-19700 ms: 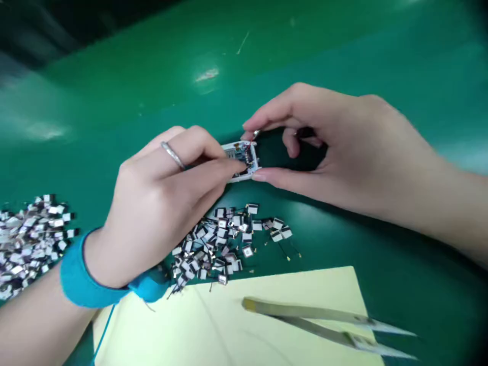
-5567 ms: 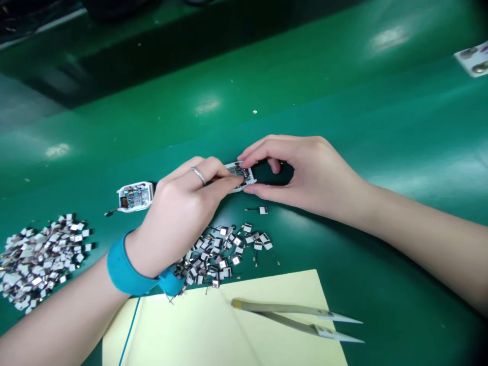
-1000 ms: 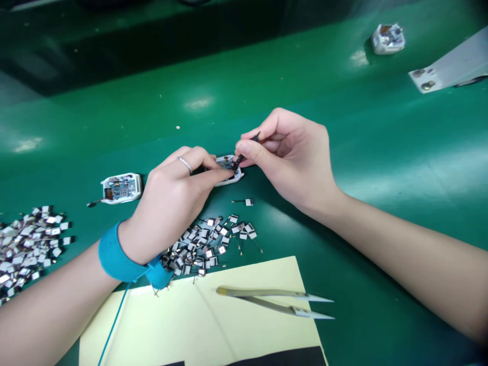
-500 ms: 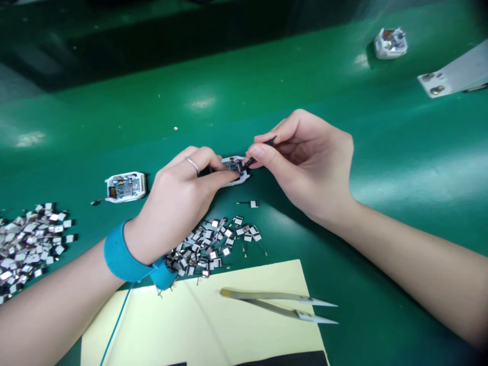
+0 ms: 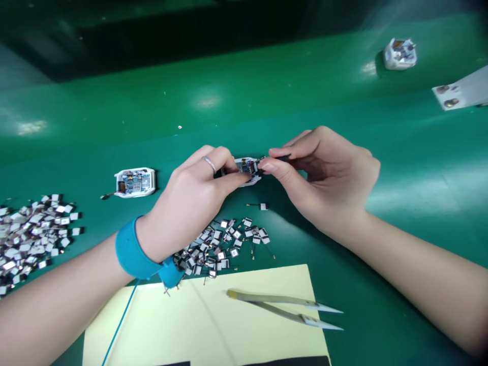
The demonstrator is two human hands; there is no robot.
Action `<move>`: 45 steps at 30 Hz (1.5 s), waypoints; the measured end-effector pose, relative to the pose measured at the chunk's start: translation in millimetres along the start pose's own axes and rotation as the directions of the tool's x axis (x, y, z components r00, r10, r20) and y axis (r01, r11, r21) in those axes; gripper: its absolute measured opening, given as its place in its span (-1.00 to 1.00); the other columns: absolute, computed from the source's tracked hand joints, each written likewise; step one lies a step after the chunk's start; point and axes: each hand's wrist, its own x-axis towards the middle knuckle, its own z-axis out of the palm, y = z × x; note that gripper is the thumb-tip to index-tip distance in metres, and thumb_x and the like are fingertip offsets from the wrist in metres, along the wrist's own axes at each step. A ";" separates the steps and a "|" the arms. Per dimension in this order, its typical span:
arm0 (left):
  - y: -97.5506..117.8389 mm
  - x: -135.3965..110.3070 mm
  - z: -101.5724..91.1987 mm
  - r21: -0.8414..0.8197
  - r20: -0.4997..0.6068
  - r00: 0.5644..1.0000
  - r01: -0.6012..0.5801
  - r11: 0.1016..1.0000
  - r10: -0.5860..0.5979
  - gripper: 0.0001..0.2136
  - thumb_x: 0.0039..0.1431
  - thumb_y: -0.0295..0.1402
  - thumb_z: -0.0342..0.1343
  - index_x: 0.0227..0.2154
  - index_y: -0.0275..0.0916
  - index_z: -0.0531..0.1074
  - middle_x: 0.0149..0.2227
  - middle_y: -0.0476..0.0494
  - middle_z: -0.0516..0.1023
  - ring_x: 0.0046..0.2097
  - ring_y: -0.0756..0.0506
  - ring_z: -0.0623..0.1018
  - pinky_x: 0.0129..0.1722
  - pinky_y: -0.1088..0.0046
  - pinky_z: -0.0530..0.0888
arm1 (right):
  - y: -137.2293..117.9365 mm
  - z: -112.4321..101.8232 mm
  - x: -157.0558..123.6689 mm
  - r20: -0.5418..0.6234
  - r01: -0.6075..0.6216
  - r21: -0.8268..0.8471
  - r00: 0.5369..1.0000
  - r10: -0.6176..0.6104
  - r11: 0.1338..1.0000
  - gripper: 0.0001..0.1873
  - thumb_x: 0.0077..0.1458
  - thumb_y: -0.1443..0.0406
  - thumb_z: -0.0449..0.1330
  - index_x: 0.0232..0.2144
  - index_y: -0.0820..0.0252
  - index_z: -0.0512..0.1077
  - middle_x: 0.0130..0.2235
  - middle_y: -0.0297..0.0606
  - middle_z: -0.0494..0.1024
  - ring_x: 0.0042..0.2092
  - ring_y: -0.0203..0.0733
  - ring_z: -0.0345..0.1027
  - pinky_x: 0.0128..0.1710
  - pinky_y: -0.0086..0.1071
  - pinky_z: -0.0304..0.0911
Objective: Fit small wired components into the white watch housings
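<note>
The left hand (image 5: 198,184) clamps 1 case (image 5: 256,181); a slip of the right hand (image 5: 335,178), pinching a black part (image 5: 283,158), could scratch the board (image 5: 243,165).

No lettering, numbers, brands or signs that we can read.
On the blue-green circuit board in the open white plastic case (image 5: 243,166), within our grip, the detail is too fine for us to make out. Just below the grip, some of the small white-and-black rectangular parts with thin dark leads (image 5: 217,235) bear tiny square marks; farther below, the slim grey tweezers with white pointed tips (image 5: 267,297) show illegible specks.
</note>
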 end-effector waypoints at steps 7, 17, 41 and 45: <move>-3.4 -1.7 1.2 0.057 -0.017 0.994 -0.102 0.993 0.103 -0.80 0.17 -0.37 -0.09 -0.40 -0.20 0.45 -0.35 -0.03 0.40 -0.28 -0.01 0.38 -0.30 0.47 0.38 | 0.4 1.2 -1.1 0.023 0.077 -0.063 0.997 -0.076 0.995 -0.89 -0.08 0.36 0.20 -0.52 0.18 0.30 -0.47 -0.40 0.48 -0.39 -0.37 0.38 -0.52 -0.55 0.31; -6.9 -5.4 4.3 0.133 -0.039 0.980 -0.190 0.973 0.197 -0.78 0.18 -0.46 -0.13 -0.36 -0.27 0.45 -0.35 -0.12 0.38 -0.26 -0.05 0.36 -0.28 0.45 0.38 | -3.9 4.5 1.9 0.094 0.244 -0.266 0.969 -0.227 0.933 -0.86 -0.07 0.40 0.19 -0.53 0.19 0.26 -0.54 -0.37 0.43 -0.49 -0.40 0.32 -0.56 -0.56 0.23; 1.6 -20.0 -29.8 0.153 0.119 0.993 0.003 0.988 -0.022 -0.65 0.15 -0.48 -0.11 0.02 -0.35 0.16 -0.27 -0.18 0.38 -0.29 -0.07 0.40 -0.27 0.40 0.39 | -7.0 -20.4 18.8 0.259 -0.042 -0.108 0.963 0.069 0.993 -0.93 0.09 0.32 -0.01 -0.44 0.17 0.21 -0.49 -0.37 0.33 -0.49 -0.37 0.28 -0.50 -0.47 0.20; -11.3 -9.2 -42.7 -0.041 0.226 0.971 -0.064 0.997 0.072 -0.39 -0.01 -0.72 -0.14 0.13 -0.26 -0.07 0.07 -0.18 0.20 0.07 -0.11 0.22 0.02 0.37 0.25 | -12.0 -15.5 16.1 0.460 0.032 -0.216 0.885 0.072 0.976 -0.91 0.00 0.33 0.10 -0.52 0.19 0.33 -0.52 -0.36 0.37 -0.49 -0.34 0.21 -0.50 -0.46 0.13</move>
